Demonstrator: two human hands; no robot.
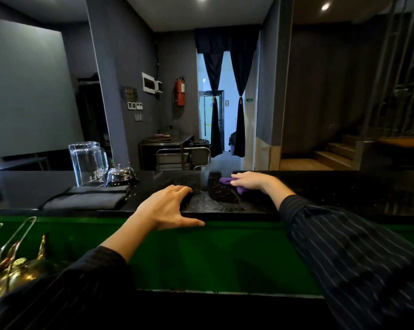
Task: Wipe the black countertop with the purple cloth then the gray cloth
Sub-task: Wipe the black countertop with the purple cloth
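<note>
the first step of the task, the wipe with the purple cloth [227, 181], is judged to be in hand. the purple cloth is pressed flat under the right hand [248, 181] on the black desk [344, 189], toward the far edge and a little right of the middle; only its left end and a small fold near the wrist are seen past the fingers. the right hand is laid palm down on the cloth, fingers pointing left, rather than clenched around it. the left hand [167, 206] is spread open and holds nothing: its fingers rest on the top of the desk and its thumb lies along the near edge, as if the body is being steadied.

the gray cloth [87, 198] lies folded and untouched on the desk to the left, well apart from both hands. just behind it stand a glass mug [88, 163] and a metal call bell [121, 176], side by side.

how much of the surface is already wiped cannot be told from the sheen. the next move is judged to call for firm downward pressure and broad strokes with the purple cloth across the open stretch. near the left end, care will be needed, since the mug and bell could be knocked. only after that is the gray cloth to be taken up.
</note>
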